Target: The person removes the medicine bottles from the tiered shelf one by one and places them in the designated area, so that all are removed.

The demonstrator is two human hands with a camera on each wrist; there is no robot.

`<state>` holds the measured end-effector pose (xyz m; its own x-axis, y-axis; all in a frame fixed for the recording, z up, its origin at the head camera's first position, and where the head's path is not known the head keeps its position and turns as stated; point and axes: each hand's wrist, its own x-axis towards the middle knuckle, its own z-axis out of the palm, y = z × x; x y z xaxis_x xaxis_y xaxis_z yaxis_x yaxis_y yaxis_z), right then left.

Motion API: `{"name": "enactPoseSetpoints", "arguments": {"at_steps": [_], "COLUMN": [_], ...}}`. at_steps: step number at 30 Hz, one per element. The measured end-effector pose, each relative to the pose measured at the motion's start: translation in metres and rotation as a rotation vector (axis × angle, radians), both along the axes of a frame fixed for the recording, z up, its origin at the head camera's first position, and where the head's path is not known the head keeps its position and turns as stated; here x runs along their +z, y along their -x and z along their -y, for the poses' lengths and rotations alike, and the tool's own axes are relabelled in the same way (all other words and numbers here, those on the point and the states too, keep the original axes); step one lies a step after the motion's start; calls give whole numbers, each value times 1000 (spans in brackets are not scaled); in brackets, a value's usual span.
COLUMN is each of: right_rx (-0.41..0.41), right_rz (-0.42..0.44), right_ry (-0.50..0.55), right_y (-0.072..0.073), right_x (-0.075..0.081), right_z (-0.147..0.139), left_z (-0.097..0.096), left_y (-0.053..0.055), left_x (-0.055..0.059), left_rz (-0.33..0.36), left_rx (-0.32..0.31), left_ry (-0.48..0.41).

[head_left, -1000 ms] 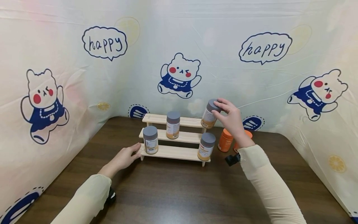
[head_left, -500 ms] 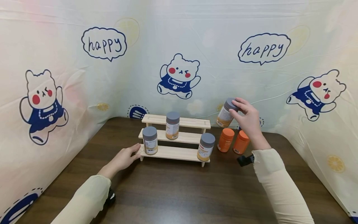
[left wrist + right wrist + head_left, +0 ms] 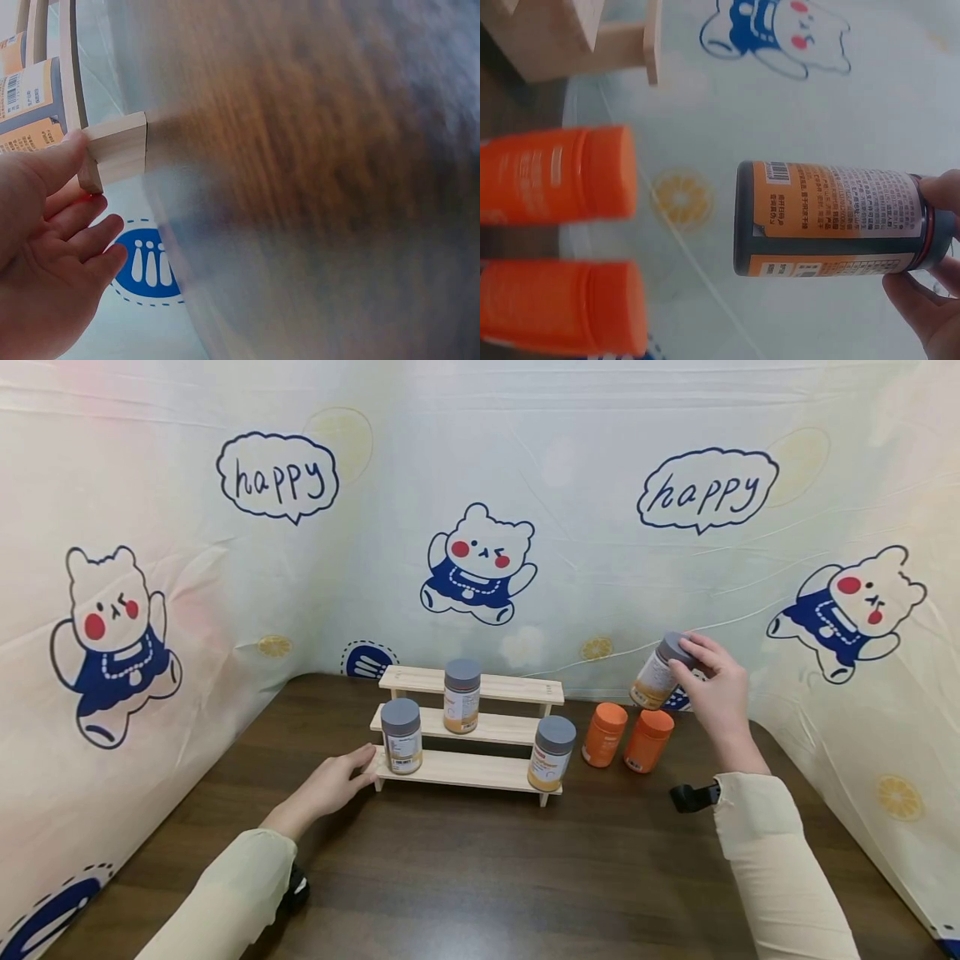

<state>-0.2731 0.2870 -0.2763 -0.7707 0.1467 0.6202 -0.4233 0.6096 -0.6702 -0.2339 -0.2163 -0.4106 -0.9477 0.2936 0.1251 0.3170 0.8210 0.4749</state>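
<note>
A: Starting from the left, what does the wooden rack (image 3: 465, 767) have beside it?

B: One left hand (image 3: 332, 785), at the rack's left end. Its thumb and index finger pinch the end of the bottom shelf, and its other fingers are loosely bent. One black wrist device (image 3: 298, 890) sits on that arm.

A: How many shelves does the rack have, and how many jars stand on it?

B: Three stepped shelves and three upright jars, all with grey caps. The first jar (image 3: 402, 739) is at the left end of the rack's bottom shelf. The second jar (image 3: 461, 697) is on the middle shelf, left of the rack's centre. The third jar (image 3: 552, 757) is at the right end of the bottom shelf.

A: And to the right of the rack?

B: Two orange jars, side by side on the dark table (image 3: 480, 868): the nearer to the rack (image 3: 604, 737), then the farther from it (image 3: 648, 743). A fourth grey-capped jar (image 3: 656, 678) is off the rack, tilted in the air past its right end and higher than the orange pair.

A: What keeps it up?

B: One right hand (image 3: 714, 689), its thumb and fingers curled round the cap. A second black wrist device (image 3: 693, 798) shows below it.

A: And behind the rack?

B: A pale cloth (image 3: 570, 410) with three large printed bears, one of them (image 3: 476, 564) directly behind the rack, and two bubbles reading "happy".
</note>
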Motion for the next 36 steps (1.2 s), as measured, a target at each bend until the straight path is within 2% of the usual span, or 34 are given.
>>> {"name": "enactPoseSetpoints", "arguments": {"at_steps": [8, 21, 28, 36], "right_rx": [-99, -223, -240, -293], "right_rz": [28, 36, 62, 46], "right_ry": [45, 25, 24, -73], "right_y": [1, 7, 11, 14], "right_x": [-11, -36, -55, -86], "right_z": [-26, -55, -68, -76], "left_z": [1, 1, 1, 1], "left_y": [2, 1, 2, 2], "left_x": [-1, -1, -2, -1], "left_rz": [0, -2, -1, 2], "left_rx": [-4, -1, -8, -7], "left_ry": [5, 1, 7, 8]}}
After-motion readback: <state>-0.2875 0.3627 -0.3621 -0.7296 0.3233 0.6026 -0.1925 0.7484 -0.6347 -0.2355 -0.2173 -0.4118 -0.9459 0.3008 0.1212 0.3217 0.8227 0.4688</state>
